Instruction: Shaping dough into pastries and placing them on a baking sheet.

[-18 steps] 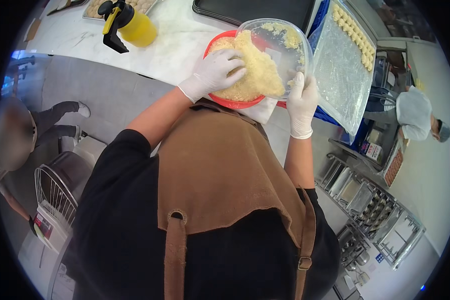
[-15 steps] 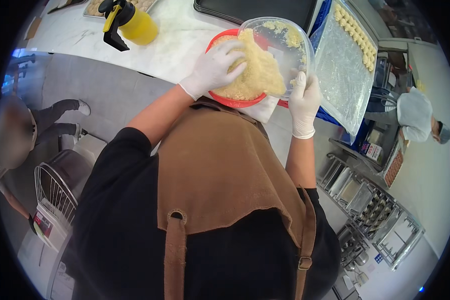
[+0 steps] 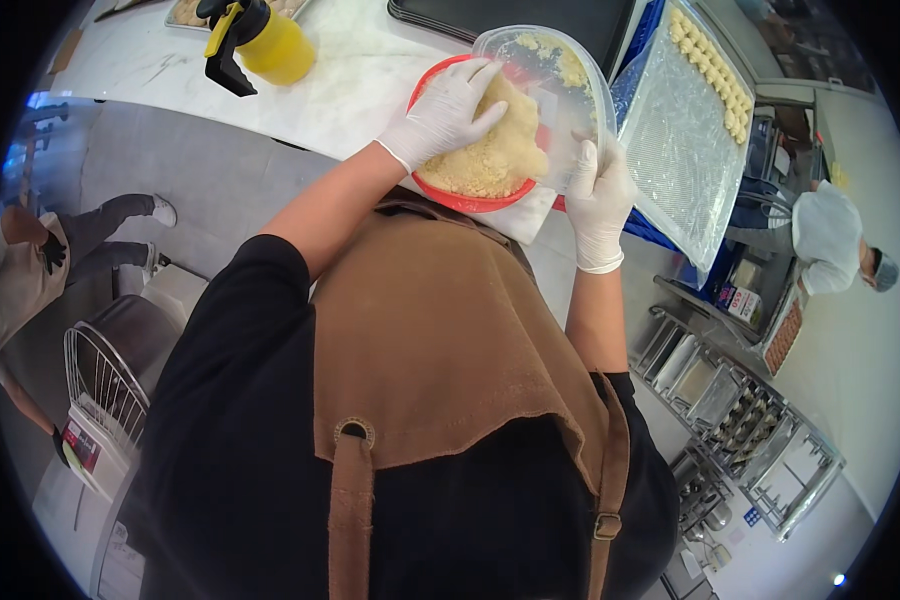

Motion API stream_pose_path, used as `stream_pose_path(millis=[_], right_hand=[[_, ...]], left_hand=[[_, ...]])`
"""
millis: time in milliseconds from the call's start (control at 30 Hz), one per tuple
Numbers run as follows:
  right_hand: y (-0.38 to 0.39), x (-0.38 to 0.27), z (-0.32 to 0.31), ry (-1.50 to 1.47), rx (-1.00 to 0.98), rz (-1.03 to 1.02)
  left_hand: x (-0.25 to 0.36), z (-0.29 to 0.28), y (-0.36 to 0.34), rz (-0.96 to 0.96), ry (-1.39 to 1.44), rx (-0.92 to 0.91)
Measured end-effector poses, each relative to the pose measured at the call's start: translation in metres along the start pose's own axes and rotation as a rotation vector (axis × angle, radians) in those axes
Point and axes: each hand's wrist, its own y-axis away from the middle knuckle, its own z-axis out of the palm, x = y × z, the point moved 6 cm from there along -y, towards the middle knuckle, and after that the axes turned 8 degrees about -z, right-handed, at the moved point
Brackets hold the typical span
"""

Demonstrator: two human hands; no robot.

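Note:
A red bowl near the counter's front edge holds a heap of pale yellow, crumbly mixture. My left hand, in a white glove, lies over the heap's left side, thumb spread from the fingers and fingertips against the crumbs. My right hand, also gloved, grips the near right rim of a clear plastic tub, thumb on top. The tub tilts against the red bowl's right side, with yellow crumbs stuck to its inner wall. The fingers under its rim are hidden.
A yellow spray bottle stands on the white counter. Dark trays lie behind the bowls. To the right, a plastic-covered tray carries dough pieces. One person works at the right, another at the left.
The mixture that was sliding out of the tub now sits heaped in the red bowl. My left hand has shifted slightly left, its thumb lifting. The tub has moved slightly left and up.

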Motion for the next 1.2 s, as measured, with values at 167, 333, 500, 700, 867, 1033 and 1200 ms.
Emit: stream_pose_path(millis=[167,333,500,700,867,1033,1200], right_hand=[[-0.003,-0.005,-0.002,-0.02,0.024,-0.021],[0.001,-0.013,-0.008,0.044,-0.004,-0.07],[0.003,-0.013,-0.008,0.13,0.01,-0.108],[0.001,-0.008,-0.007,0.214,0.009,-0.139],[0.001,-0.009,-0.005,0.25,-0.016,-0.16],[0.004,-0.016,-0.009,0.292,0.009,-0.237],[0.007,-0.015,-0.013,0.266,0.093,-0.349]], left_hand=[[-0.005,0.005,0.012,0.004,-0.075,-0.125],[0.003,-0.014,0.025,0.095,-0.094,-0.127],[0.004,-0.033,0.026,0.062,-0.077,-0.022],[0.001,-0.035,0.027,0.029,-0.042,0.046],[0.001,-0.034,0.027,0.014,-0.024,0.073],[0.006,-0.035,0.023,0.034,-0.022,0.075],[0.0,-0.03,0.022,0.018,-0.022,0.016]])
